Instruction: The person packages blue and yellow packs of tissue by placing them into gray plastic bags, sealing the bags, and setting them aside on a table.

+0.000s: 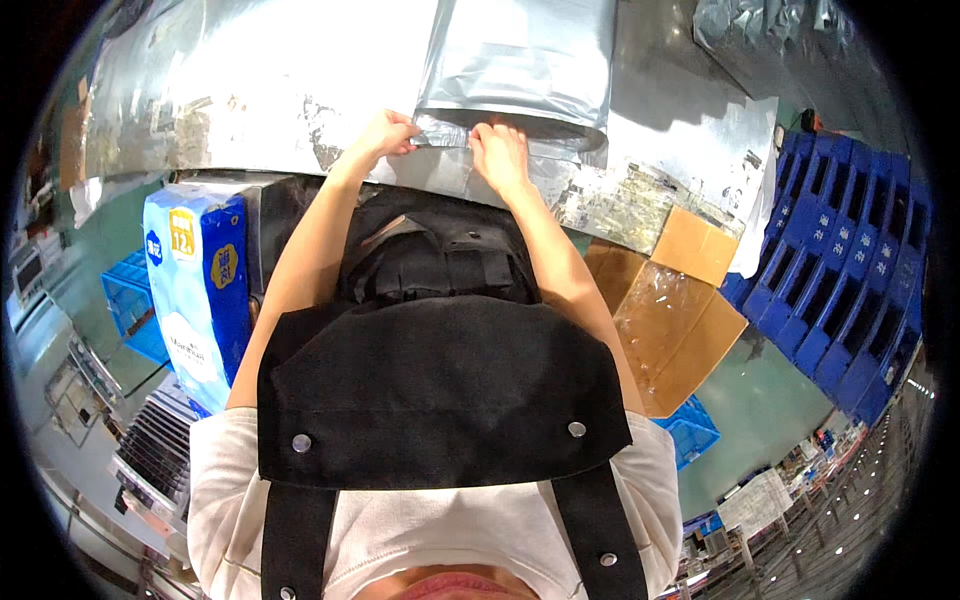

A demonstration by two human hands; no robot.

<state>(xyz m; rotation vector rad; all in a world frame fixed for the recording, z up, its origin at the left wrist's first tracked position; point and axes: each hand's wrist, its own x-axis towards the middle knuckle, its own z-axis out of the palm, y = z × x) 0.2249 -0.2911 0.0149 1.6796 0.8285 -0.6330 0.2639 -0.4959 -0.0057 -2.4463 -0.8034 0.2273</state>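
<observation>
A large silvery-grey plastic mailer bag (525,75) lies on the worktable (250,90), its mouth toward me and gaping, dark inside. My left hand (388,135) pinches the left corner of the bag's near edge between thumb and fingers. At the middle of the mouth, my right hand (499,152) has its fingers curled over the near lip of the bag. Past my right hand, the right part of the mouth hangs apart from the far layer. What lies inside the bag cannot be made out.
Right of me stands an open cardboard box (665,330) lined with clear plastic. Farther right are blue slatted plastic pallets or crates (840,270). A blue-and-white plastic-wrapped pack (200,290) stands at my left, near a blue crate (135,300). Dark plastic (780,30) lies at the far right.
</observation>
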